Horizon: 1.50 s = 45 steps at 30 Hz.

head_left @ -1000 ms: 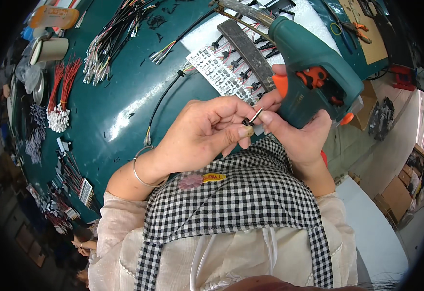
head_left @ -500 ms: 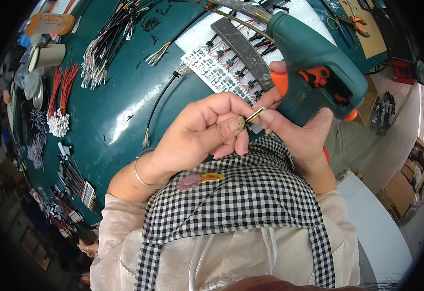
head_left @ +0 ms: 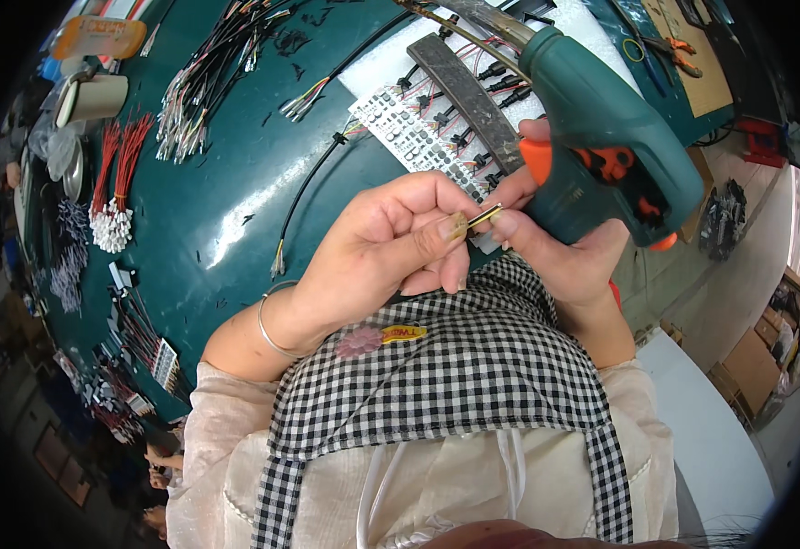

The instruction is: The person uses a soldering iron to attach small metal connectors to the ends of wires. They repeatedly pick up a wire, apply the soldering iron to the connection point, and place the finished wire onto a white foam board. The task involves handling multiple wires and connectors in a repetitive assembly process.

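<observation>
Thin black and yellow wires [head_left: 485,217] stretch between my fingertips, close above the apron. My left hand [head_left: 395,240] is closed, its thumb and forefinger pinching one end. The thumb and forefinger of my right hand [head_left: 560,252] close on the other end. A green heat gun [head_left: 606,119] with orange parts and a metal nozzle lies across that same hand, which curls around it and is partly hidden behind it. Beyond my fingers, a white circuit board panel [head_left: 409,128] with cables attached lies under a dark metal bar [head_left: 467,96].
A black cable [head_left: 304,197] with bare-ended wires lies left of the panel. Further left are a bundle of black cables [head_left: 185,101], red wires with white connectors [head_left: 112,220] and grey-connector leads [head_left: 134,316]. Orange-handled pliers [head_left: 677,53] lie at the far right.
The heat gun has shifted slightly right and down in the picture. My fingers keep their pinch, and more of the yellow wire shows between them.
</observation>
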### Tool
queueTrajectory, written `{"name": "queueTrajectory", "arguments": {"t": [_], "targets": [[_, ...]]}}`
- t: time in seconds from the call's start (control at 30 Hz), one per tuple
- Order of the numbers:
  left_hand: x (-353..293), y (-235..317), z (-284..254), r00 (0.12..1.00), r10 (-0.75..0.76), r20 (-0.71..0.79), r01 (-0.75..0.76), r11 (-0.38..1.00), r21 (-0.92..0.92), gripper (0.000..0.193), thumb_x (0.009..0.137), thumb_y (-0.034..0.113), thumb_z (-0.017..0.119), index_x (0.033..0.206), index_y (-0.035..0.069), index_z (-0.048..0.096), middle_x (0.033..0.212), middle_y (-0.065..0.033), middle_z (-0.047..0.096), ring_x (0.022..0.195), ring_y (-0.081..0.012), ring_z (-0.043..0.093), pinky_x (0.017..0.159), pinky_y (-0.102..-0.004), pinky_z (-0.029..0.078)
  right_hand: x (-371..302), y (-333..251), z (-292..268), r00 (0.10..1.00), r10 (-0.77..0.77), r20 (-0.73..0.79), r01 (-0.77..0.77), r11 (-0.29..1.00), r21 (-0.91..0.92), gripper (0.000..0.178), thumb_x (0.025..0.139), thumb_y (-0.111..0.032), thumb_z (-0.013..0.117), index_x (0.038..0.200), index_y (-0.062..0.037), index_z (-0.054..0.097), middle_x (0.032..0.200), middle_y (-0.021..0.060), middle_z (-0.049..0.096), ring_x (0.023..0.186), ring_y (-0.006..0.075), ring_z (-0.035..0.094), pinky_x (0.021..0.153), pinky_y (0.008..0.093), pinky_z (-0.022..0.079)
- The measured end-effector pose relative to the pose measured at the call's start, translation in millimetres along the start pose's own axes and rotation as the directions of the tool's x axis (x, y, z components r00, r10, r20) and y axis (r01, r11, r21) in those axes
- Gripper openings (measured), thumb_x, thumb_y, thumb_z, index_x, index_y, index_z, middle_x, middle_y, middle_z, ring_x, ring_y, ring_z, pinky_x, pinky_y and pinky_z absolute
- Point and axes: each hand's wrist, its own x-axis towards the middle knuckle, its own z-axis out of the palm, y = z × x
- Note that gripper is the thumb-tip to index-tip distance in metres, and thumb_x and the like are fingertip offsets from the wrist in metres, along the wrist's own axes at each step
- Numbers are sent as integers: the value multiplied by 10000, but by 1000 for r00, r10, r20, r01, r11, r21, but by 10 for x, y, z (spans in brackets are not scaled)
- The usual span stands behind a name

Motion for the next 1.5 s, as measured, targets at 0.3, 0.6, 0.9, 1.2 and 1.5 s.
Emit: {"name": "queueTrajectory", "arguments": {"t": [0.3, 0.6, 0.9, 1.2, 1.5], "targets": [[-41, 31, 79, 992, 50, -116, -31, 986, 164, 167, 941, 129, 469, 1006, -15, 522, 634, -82, 587, 423, -25, 348, 397, -171, 232, -3, 41, 6, 999, -5, -49, 2, 998, -65, 599, 683, 136, 624, 1224, 98, 369, 1042, 178, 537, 728, 164, 596, 577, 248, 498], [-32, -1, 97, 945, 248, -213, -178, 936, 304, 113, 923, 69, 449, 968, -6, 521, 613, -55, 576, 427, -8, 345, 398, -163, 223, -14, 51, 86, 994, 28, -105, -34, 997, -63, 587, 701, 101, 640, 1231, 95, 386, 831, 146, 605, 681, 129, 587, 593, 229, 486], [-54, 58, 106, 967, 161, -198, -118, 970, 214, 87, 896, 20, 478, 951, -29, 524, 668, -13, 560, 584, -34, 499, 528, -165, 389, 1, 59, 63, 998, -41, -50, 33, 989, -146, 562, 737, 108, 634, 1240, 97, 384, 857, 163, 618, 677, 120, 586, 592, 220, 489], [-29, 37, 39, 981, 79, -177, -56, 990, 127, 118, 924, 85, 463, 972, 2, 531, 625, -12, 551, 497, -6, 397, 437, -156, 280, -16, 27, 106, 995, 47, -83, -51, 998, -44, 581, 733, 132, 616, 1254, 86, 362, 863, 156, 612, 701, 127, 600, 598, 217, 500], [-21, 15, 49, 979, 90, -184, -68, 990, 123, 112, 911, 47, 461, 983, -5, 528, 632, -13, 554, 506, -9, 417, 448, -154, 296, 5, 49, 106, 999, -45, -22, 42, 993, -114, 581, 725, 138, 612, 1247, 82, 365, 942, 147, 579, 709, 126, 600, 605, 221, 501]]}}
